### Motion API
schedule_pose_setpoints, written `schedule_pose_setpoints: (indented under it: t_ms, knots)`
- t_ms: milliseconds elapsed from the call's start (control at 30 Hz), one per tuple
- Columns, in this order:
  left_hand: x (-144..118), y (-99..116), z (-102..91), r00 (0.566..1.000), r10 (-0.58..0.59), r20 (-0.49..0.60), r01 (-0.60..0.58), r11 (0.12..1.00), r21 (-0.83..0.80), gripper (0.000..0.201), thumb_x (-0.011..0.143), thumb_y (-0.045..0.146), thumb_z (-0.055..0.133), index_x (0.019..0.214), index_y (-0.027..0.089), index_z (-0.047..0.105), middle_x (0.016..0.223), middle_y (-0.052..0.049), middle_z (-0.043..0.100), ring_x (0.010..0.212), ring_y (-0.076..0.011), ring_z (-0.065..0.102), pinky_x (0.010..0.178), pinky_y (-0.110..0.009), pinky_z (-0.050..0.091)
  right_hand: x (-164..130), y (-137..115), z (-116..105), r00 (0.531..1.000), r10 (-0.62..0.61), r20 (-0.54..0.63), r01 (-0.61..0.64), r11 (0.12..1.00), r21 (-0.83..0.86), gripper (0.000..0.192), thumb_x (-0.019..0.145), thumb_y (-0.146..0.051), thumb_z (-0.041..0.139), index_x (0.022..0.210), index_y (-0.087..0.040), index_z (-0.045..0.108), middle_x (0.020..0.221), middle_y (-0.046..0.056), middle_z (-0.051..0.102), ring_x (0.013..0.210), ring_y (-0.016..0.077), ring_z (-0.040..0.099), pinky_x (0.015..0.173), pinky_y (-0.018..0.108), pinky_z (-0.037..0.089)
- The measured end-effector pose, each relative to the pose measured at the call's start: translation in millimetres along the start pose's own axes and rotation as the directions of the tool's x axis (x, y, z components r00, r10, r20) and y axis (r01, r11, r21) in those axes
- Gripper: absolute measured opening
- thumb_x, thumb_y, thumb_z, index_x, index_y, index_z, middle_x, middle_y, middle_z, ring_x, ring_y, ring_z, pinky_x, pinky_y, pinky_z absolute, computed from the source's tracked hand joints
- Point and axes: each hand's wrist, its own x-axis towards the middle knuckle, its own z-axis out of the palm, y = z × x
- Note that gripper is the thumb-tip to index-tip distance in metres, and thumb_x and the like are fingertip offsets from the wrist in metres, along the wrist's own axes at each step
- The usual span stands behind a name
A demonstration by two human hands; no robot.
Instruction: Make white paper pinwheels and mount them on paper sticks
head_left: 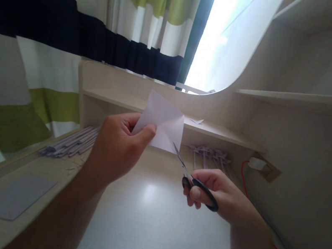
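My left hand (117, 146) holds a folded white paper (163, 122) up above the desk, pinched between thumb and fingers. Black-handled scissors (195, 180) are gripped in my right hand (220, 195). Their blades point up and left, and the tips touch the lower right edge of the paper. Both hands hover over the pale wooden desk (149, 223).
A grey sheet (14, 197) lies on the desk at the left. A bundle of thin rolled sticks (70, 142) lies behind it, and several small paper pinwheels (211, 155) sit under the low shelf (204, 126). A red cable (263, 226) runs along the right wall. A striped curtain (75, 20) hangs behind.
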Motion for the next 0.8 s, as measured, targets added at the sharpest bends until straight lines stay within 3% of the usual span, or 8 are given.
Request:
schedule_pose_setpoints:
  t_ms: [800]
  knots:
    - [-1.0, 1.2, -0.2, 1.0, 0.011, 0.013, -0.011, 1.0, 0.003, 0.034, 0.087, 0.03, 0.063, 0.055, 0.02, 0.057, 0.043, 0.005, 0.048, 0.039, -0.0106, 0.041, 0.037, -0.023, 0.029, 1.2, -5.3, 4.1, 1.0, -0.004, -0.017, 0.005, 1.0, 0.019, 0.051, 0.08, -0.061, 0.081, 0.083, -0.011, 0.073, 0.071, 0.005, 0.068, 0.06, 0.0108, 0.052, 0.053, 0.024, 0.036]
